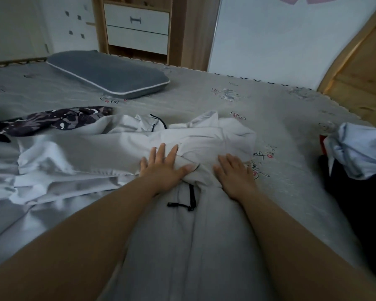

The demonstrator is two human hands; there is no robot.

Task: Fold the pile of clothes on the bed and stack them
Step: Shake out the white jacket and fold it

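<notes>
A bedroom: one bed [280, 109] under a grey printed cover is filling the view, with one wooden drawer unit [137, 27] showing two white drawer fronts standing beyond its far edge and one wooden headboard [356, 68] rising at its far right corner. One grey pillow [109, 73] is lying near the far edge. One white garment [122, 153] with black drawcords is lying spread across the middle of the bed, reaching toward the left edge and the near edge. Two hands are working on it. The left hand [163, 164] is pressing flat on the cloth, fingers straight and spread, thumb laid across a bunched fold. The right hand [234, 172] is resting just beside it on the same bunched part, fingers extended and gripping nothing. One dark patterned garment [52, 120] is lying toward the left edge, touching the white garment's far side. One light blue garment [360, 151] is sitting crumpled at the right edge upon a dark item [356, 213].
</notes>
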